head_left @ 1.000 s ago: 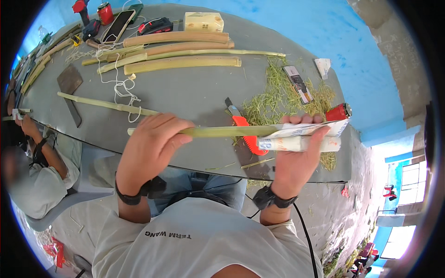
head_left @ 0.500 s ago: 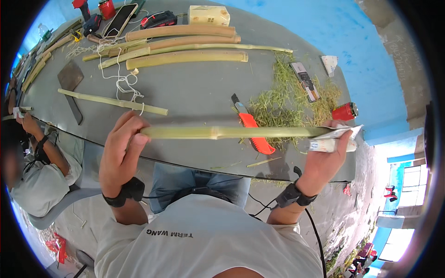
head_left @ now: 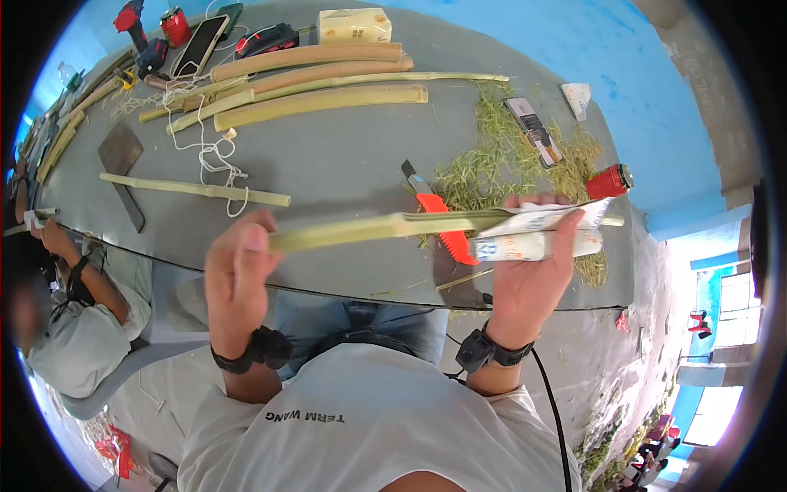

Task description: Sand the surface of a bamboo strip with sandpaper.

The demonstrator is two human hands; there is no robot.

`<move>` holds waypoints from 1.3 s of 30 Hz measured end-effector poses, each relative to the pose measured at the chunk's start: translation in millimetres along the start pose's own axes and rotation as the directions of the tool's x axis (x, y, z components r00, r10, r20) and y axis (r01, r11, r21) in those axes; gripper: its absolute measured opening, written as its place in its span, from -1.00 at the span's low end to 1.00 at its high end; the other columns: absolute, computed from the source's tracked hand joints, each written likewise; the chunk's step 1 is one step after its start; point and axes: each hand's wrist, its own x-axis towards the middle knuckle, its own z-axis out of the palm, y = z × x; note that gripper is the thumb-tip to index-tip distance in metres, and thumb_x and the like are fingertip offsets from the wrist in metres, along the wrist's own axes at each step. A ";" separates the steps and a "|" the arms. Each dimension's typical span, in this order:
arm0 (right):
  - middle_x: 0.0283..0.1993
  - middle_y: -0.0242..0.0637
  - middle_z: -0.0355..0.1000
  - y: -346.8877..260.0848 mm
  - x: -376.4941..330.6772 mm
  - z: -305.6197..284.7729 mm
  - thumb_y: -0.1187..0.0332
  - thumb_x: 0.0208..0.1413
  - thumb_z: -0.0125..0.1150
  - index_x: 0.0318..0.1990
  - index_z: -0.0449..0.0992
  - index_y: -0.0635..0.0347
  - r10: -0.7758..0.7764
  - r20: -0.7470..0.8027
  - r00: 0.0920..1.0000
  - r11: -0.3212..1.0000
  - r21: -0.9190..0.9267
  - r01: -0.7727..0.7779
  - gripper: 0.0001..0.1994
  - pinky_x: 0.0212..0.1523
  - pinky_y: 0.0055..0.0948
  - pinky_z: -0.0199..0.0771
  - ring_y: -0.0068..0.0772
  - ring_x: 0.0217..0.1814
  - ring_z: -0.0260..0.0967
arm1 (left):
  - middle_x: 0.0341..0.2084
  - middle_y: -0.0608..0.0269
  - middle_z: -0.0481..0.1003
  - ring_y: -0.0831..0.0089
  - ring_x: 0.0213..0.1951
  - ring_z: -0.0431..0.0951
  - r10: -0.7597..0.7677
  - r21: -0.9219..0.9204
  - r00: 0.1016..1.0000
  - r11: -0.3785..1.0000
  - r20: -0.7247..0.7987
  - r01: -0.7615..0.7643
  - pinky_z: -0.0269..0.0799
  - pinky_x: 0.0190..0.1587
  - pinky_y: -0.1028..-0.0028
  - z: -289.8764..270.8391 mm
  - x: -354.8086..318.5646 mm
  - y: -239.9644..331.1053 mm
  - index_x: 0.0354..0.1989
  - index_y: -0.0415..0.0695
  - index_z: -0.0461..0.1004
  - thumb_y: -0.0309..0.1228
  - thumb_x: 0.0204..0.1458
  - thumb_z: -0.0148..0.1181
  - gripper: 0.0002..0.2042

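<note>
— Since half a second ago, both hands have lifted the green stalk (head_left: 385,227) a little and tilted it, its left end now lower than its right.

— What's under it?

— Grey tabletop (head_left: 344,164), rounded front edge, with bright blue walls behind. Grass-like green shavings (head_left: 492,164) lie heaped at the right side.

— And the stalk itself?

— Long, thin, pale green, held in the air above the near edge of the tabletop. The left hand (head_left: 238,279) has its grip closed round the left end. The right hand (head_left: 529,271) is closed round the right end together with a sheet of white paper (head_left: 541,234) wrapped about it.

— Anything else lying about?

— Thicker bamboo poles (head_left: 320,78) in a row at the far side, white string (head_left: 215,156), a cleaver (head_left: 123,164), an orange-handled saw (head_left: 438,221), a red cylinder (head_left: 608,182). A pale box (head_left: 354,25) stands at the back; I cannot tell what's in it. Another person (head_left: 74,328) sits at the left.
</note>
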 end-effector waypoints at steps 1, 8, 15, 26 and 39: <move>-0.09 -0.14 0.42 -2.8 1.4 -7.7 0.14 0.42 -0.03 0.06 0.31 0.28 -0.105 -0.099 0.990 0.952 -0.296 0.072 -0.66 0.07 -0.26 0.48 -0.28 -0.01 0.40 | -0.65 0.42 0.13 0.59 -0.55 0.07 -0.032 0.007 0.997 0.999 -0.064 0.032 -0.07 -0.44 0.49 -2.0 -0.2 -3.9 -0.59 -0.14 0.14 -0.12 0.38 -0.23 -0.52; -0.03 -0.16 0.44 -23.3 13.1 -28.6 0.13 0.42 -0.03 0.05 0.37 0.28 -0.172 -0.067 0.983 0.985 -0.039 0.169 -0.65 0.16 -0.14 0.46 -0.24 0.05 0.45 | -0.58 0.40 0.12 0.57 -0.50 0.14 -0.014 -0.247 0.994 0.969 -0.107 -0.013 -0.01 -0.43 0.54 -20.7 3.5 -10.1 -0.47 -0.14 0.24 -0.09 0.40 -0.26 -0.55; 0.04 -0.11 0.45 -36.1 21.2 -32.6 0.16 0.43 -0.06 0.14 0.36 0.34 -0.138 -0.201 0.970 0.988 -0.102 0.119 -0.61 0.16 -0.21 0.47 -0.22 0.11 0.42 | -0.60 0.38 0.19 0.60 -0.50 0.17 0.042 0.115 0.999 0.992 0.016 -0.044 0.03 -0.42 0.57 -39.8 -3.5 -9.7 -0.31 -0.21 0.34 -0.05 0.41 -0.28 -0.54; 0.09 -0.08 0.44 -42.8 15.7 -33.1 0.20 0.38 0.06 0.14 0.34 0.25 -0.240 -0.121 0.963 0.969 -0.094 0.230 -0.66 0.20 -0.12 0.45 -0.23 0.15 0.43 | -0.56 0.39 0.17 0.57 -0.52 0.18 -0.041 0.047 0.967 0.997 -0.250 0.054 0.09 -0.43 0.54 -24.9 -2.6 -3.6 -0.18 -0.28 0.37 -0.04 0.42 -0.26 -0.52; 0.12 -0.09 0.45 -34.4 15.2 -10.2 0.19 0.40 0.04 0.18 0.33 0.32 -0.181 -0.158 0.971 0.967 -0.209 0.147 -0.61 0.17 -0.21 0.50 -0.24 0.18 0.44 | -0.58 0.47 0.15 0.59 -0.52 0.18 -0.127 -0.200 0.972 0.976 -0.198 0.087 0.08 -0.45 0.55 -8.9 3.1 1.3 -0.20 -0.26 0.41 -0.03 0.40 -0.16 -0.54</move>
